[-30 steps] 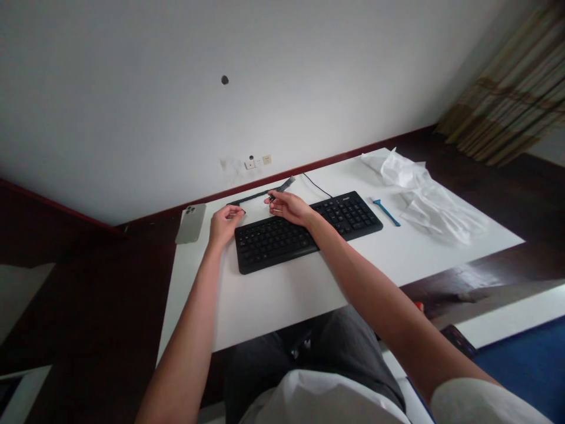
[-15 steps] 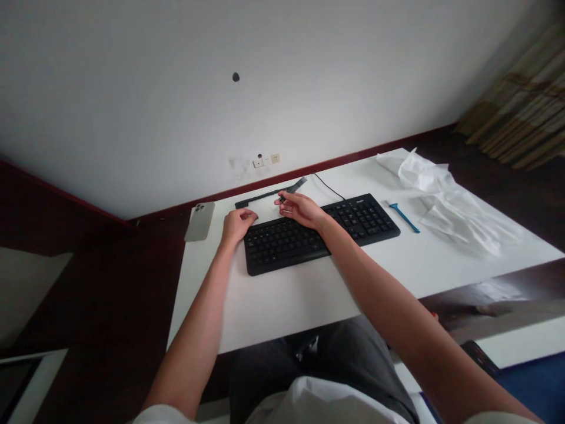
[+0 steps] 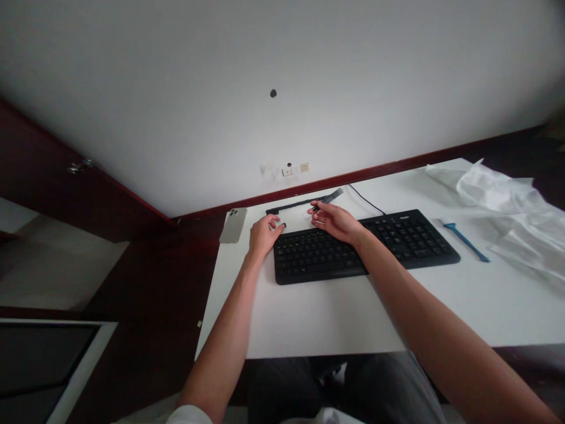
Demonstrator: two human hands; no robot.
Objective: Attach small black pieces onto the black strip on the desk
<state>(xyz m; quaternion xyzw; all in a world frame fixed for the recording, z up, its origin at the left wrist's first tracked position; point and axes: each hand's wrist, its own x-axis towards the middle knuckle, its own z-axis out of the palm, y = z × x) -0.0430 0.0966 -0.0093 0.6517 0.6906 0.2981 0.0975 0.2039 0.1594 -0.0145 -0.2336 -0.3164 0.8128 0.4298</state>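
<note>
A black keyboard (image 3: 415, 235) lies on the white table, partly covered by my right hand and forearm. My right hand (image 3: 333, 221) is above its back edge, fingers closed on a slim dark tool with a flat grey end (image 3: 334, 196); its exact kind is unclear. At the keyboard's back left corner rests my left hand (image 3: 265, 232), thumb and curled fingers apart. By the thumb tip is a small black piece (image 3: 285, 225), too small to name. Just behind both hands lies a long thin black strip (image 3: 291, 205) with a textured surface.
A phone (image 3: 233, 225) lies face down at the table's left edge. Right of the keyboard are a blue brush-like tool (image 3: 465, 241) and a crumpled white plastic sheet (image 3: 498, 200). The keyboard cable (image 3: 366, 200) runs toward the back edge, near the wall.
My view has turned left, shifting everything rightward in the picture. My left thumb and fingers, pinched together before, are now apart. My right hand still holds the dark tool.
</note>
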